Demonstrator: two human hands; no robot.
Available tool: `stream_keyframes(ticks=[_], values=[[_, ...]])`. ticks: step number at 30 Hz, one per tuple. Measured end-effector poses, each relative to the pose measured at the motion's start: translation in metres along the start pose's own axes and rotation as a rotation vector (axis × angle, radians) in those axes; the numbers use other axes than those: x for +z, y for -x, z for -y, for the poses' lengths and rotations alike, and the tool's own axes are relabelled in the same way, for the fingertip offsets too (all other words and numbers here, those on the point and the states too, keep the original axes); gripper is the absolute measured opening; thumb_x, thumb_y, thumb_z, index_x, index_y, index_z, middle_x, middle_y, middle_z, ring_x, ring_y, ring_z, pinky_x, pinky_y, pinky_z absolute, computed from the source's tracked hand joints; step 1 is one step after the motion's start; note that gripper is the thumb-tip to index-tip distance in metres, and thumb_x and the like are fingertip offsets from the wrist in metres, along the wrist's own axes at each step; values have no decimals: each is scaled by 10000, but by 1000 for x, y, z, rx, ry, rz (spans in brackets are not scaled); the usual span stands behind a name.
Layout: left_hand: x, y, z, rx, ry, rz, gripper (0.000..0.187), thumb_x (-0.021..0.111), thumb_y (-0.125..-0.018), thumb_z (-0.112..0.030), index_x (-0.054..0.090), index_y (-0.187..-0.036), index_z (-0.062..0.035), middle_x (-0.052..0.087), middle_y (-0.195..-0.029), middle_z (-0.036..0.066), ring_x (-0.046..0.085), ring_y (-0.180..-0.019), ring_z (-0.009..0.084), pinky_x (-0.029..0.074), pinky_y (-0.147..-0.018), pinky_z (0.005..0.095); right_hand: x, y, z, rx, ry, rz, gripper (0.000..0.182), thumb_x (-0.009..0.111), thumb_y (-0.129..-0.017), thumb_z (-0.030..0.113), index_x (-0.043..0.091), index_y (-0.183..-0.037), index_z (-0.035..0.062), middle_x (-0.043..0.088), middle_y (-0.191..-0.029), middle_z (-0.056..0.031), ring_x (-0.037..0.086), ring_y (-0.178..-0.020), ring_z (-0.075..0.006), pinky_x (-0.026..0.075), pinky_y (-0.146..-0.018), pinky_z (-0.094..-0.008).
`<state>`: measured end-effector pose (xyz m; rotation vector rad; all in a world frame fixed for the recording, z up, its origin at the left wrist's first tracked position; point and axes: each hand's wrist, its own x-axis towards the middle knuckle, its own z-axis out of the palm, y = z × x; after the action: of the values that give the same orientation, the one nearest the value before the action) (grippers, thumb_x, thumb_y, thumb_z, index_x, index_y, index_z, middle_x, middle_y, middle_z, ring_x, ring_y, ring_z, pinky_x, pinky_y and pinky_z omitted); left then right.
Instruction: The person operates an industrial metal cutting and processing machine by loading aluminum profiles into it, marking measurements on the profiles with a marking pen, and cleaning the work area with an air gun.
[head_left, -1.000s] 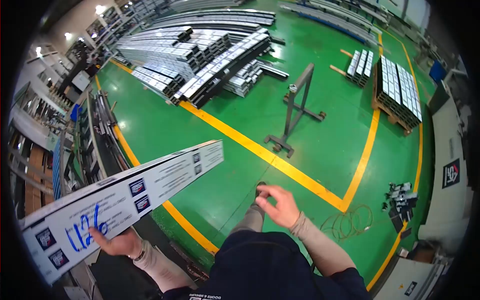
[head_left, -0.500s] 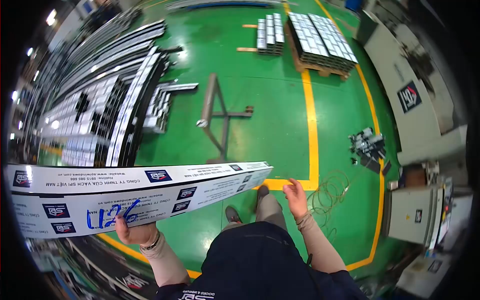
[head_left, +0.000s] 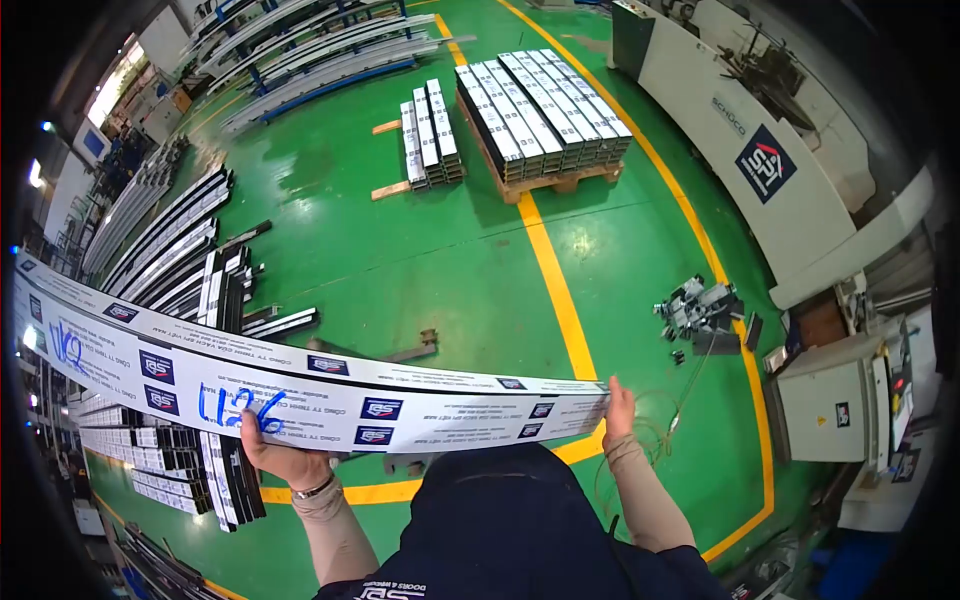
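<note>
Stretching across in front of the person, the bar point(head_left: 330, 388) is running from the left edge of the view to the right hand point(head_left: 621, 408), over the green floor point(head_left: 370, 250). Behind it a metal stand point(head_left: 420, 348) is peeking out, the bar blocking the rest. Stacks point(head_left: 160, 462) are crowding the left, also partly covered. Farther off, a pallet point(head_left: 568, 184) is carrying more bars; a smaller stack point(head_left: 432, 135) is sitting beside it on wood strips point(head_left: 392, 190). Scrap point(head_left: 700, 308) is lying by the right yellow line point(head_left: 722, 262); something thin, probably a hose point(head_left: 676, 415), is looping near the right hand. A machine point(head_left: 690, 95) and a cabinet point(head_left: 822, 405) are lining the right side.

The bar is wearing white film: dark logo labels, small print, a dark lengthwise strip, blue handwriting point(head_left: 222, 405) in two spots. The left hand point(head_left: 288, 462) is gripping its lower edge, thumb on the front face, other fingers hidden. The right hand is meeting the right end; cannot tell whether its fingers are closing on it.
</note>
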<state>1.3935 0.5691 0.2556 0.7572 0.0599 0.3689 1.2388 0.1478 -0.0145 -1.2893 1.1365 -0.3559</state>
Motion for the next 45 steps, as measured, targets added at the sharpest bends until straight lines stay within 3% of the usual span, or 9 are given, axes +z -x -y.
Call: stream_keyframes(ticks=[9,12,22,26,31,35,39,41,45], values=[[72,-176,172,-125,42,-105,360,512,-939,-304,591,-1185,-53,634,-1187,115,625,-1054,269,490,-951,420,121,-186,99,-52,-30,-28,388,626,-919,400,593,-899,15,564,-850,-29,486,-790,-111,417,-732,-286],[93,-259,246,-121,32,-188,355,513,-941,-301,588,-1187,-56,636,-1177,108,619,-1063,266,485,-957,416,167,-250,156,61,-135,27,397,590,-936,425,589,-825,44,543,-799,-11,468,-745,-101,406,-690,-290],[312,-476,461,-468,51,87,354,522,-937,-198,536,-1229,1,636,-1158,129,623,-1064,278,490,-958,419,229,-428,256,63,-202,-281,521,602,-912,467,662,-991,-45,671,-959,-75,574,-800,-139,463,-740,-321],[372,-561,594,-615,47,109,353,532,-916,-151,535,-1230,9,636,-1148,134,620,-1068,288,482,-969,433,290,-506,281,107,-566,-371,513,594,-910,455,633,-1045,-38,682,-962,-89,652,-830,-206,520,-763,-359],[484,-629,702,-649,-118,237,381,591,-882,-140,535,-1232,-2,640,-1140,120,622,-1071,274,491,-962,408,338,-610,306,246,-695,-423,411,546,-931,362,623,-1015,-32,678,-957,-118,672,-822,-251,533,-728,-393],[516,-717,794,-690,-95,325,439,581,-962,-248,455,-1325,-34,583,-1251,83,578,-1125,230,453,-994,406,380,-674,340,292,-789,-379,438,497,-931,377,584,-1128,-5,666,-1070,-138,672,-911,-305,537,-792,-428],[527,-723,882,-908,-330,199,466,569,-975,-298,453,-1346,-42,571,-1284,79,558,-1170,228,444,-1011,406,440,-698,399,259,-856,-338,469,454,-954,378,539,-1223,3,640,-1164,-152,661,-982,-324,536,-828,-448],[508,-760,963,-1135,-353,123,579,607,-947,-382,439,-1377,-32,568,-1299,87,565,-1165,235,451,-1005,418,478,-729,394,268,-694,-528,437,428,-960,370,581,-1156,10,661,-1128,-145,679,-933,-322,557,-778,-426],[483,-826,1111,-1294,-452,63,695,641,-880,-528,498,-1339,-26,587,-1276,97,590,-1125,252,471,-978,459,559,-785,372,380,-578,-817,399,437,-965,337,627,-1058,-1,690,-1030,-149,696,-845,-307,573,-681,-382]])
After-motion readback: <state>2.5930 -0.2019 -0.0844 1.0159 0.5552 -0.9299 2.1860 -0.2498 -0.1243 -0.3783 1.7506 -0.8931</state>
